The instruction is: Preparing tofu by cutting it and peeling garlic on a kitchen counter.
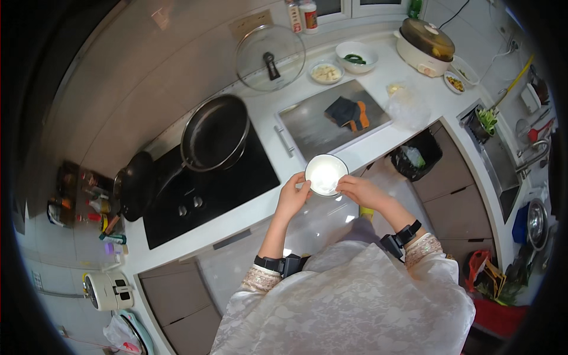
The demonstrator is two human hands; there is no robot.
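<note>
A small white bowl with a dark rim [326, 174] is held between my two hands, just off the counter's front edge. My left hand [293, 195] grips its left side, thumb over the rim. On the right side, my right hand [361, 191] holds the rim with thumb and fingers. The inside looks bright white; glare hides whether anything lies in it. Beyond the bowl is a metal cutting board [306, 128] with a handle, and a folded black and orange cloth item [348, 113] rests on it.
A frying pan [215, 133] stands on the black cooktop [239, 191], beside a dark wok [138, 186]. A glass lid [253, 57] leans on the wall. Behind the board are a dish of pale chunks [326, 72] and a bowl with green vegetables [357, 57]. An electric cooker [424, 49] sits far right.
</note>
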